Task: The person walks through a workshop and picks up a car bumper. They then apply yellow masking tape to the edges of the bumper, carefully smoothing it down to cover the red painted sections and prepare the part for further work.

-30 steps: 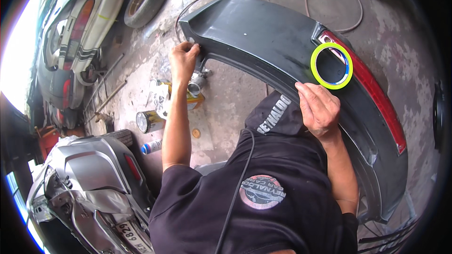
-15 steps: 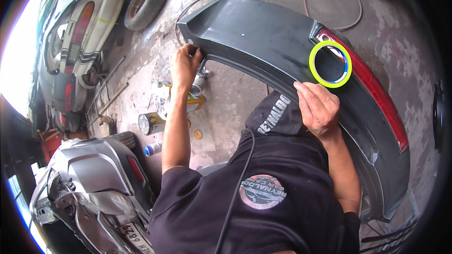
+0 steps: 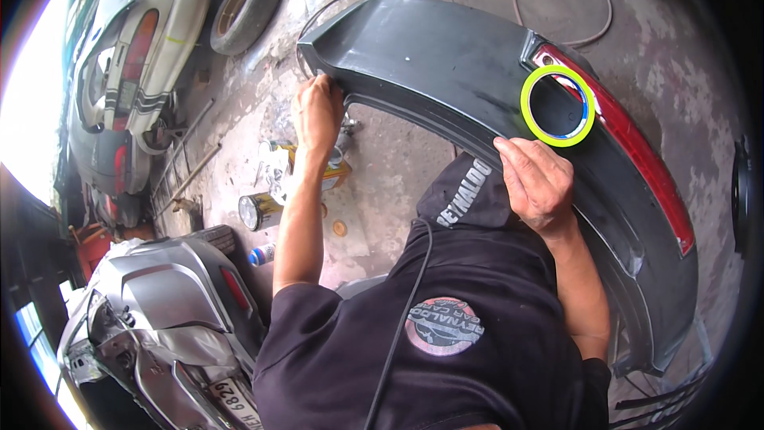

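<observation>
A long, curved dark grey car spoiler (image 3: 430, 40) lies across in front of me, with a red light strip (image 3: 645, 163) along its far right side. On its top rests a roll of masking tape (image 3: 591, 111) with a bright yellow-green rim. My left hand (image 3: 318, 115) is closed at the spoiler's left corner, against its near edge; whatever its fingers pinch is hidden. My right hand (image 3: 539, 183) has its fingers pressed together at the near edge, just below the tape roll. What lies between those fingertips is too small to make out.
Several cans (image 3: 256, 212) and a blue-capped spray can (image 3: 261, 255) stand or lie on the concrete floor under my left arm. Damaged silver car bodywork (image 3: 171, 279) sits lower left. Upper left are a loose tyre (image 3: 247, 12) and a pale bumper (image 3: 179, 28). A hose (image 3: 609, 12) curls beyond the spoiler.
My left hand has turned slightly and its fingers have closed further in against the spoiler's corner. My right hand and the tape roll stay nearly where they were.
</observation>
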The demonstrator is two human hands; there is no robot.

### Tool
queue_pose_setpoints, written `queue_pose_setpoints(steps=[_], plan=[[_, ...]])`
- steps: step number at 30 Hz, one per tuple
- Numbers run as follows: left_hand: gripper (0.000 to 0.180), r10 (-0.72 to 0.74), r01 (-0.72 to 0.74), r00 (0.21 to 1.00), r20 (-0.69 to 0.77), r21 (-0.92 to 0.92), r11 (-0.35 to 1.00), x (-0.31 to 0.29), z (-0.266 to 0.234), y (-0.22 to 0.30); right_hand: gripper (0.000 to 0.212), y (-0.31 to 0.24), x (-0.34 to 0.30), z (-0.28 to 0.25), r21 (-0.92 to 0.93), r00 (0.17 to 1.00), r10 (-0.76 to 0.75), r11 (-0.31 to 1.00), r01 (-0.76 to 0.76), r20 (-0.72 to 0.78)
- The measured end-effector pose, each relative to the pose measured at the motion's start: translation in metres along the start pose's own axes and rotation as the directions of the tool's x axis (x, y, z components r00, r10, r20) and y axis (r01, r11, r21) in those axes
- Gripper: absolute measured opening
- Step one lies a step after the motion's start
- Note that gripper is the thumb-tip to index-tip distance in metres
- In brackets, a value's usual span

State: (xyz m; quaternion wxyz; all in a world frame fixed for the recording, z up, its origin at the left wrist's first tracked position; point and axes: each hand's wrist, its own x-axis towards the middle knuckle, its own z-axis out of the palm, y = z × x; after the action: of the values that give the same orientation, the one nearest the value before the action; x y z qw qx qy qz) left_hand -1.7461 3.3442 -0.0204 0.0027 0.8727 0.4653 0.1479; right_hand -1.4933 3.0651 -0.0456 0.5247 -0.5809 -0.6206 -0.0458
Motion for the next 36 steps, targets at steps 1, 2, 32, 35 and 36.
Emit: queue_pose_setpoints(steps=[1,2,32,35,36], plan=[[0.004,0.03,-0.03,1.0,-0.006,-0.02,0.999,-0.004,0.001,-0.002,0.036,0.0,0.0,0.0,0.0,1.0,0.0,1.0,0.0,0.003],[0.007,0.019,-0.02,0.999,-0.032,-0.044,0.999,-0.006,0.001,-0.003,0.036,0.0,0.0,0.0,0.001,1.0,0.001,1.0,-0.001,0.007],[0.013,0.064,-0.094,0.956,-0.287,-0.094,0.991,-0.01,-0.034,0.038,0.031,-0.011,0.005,-0.049,-0.183,0.989,0.076,0.978,-0.098,-0.127],[0.012,0.136,-0.217,0.958,-0.253,-0.327,0.92,-0.018,-0.028,0.092,0.036,-0.004,0.011,-0.07,-0.424,0.988,0.156,0.893,-0.15,-0.022],[0.012,0.185,-0.272,0.951,-0.248,-0.386,0.882,-0.022,-0.027,0.111,0.034,-0.002,0.013,-0.072,-0.424,0.98,0.192,0.892,-0.156,0.043]])
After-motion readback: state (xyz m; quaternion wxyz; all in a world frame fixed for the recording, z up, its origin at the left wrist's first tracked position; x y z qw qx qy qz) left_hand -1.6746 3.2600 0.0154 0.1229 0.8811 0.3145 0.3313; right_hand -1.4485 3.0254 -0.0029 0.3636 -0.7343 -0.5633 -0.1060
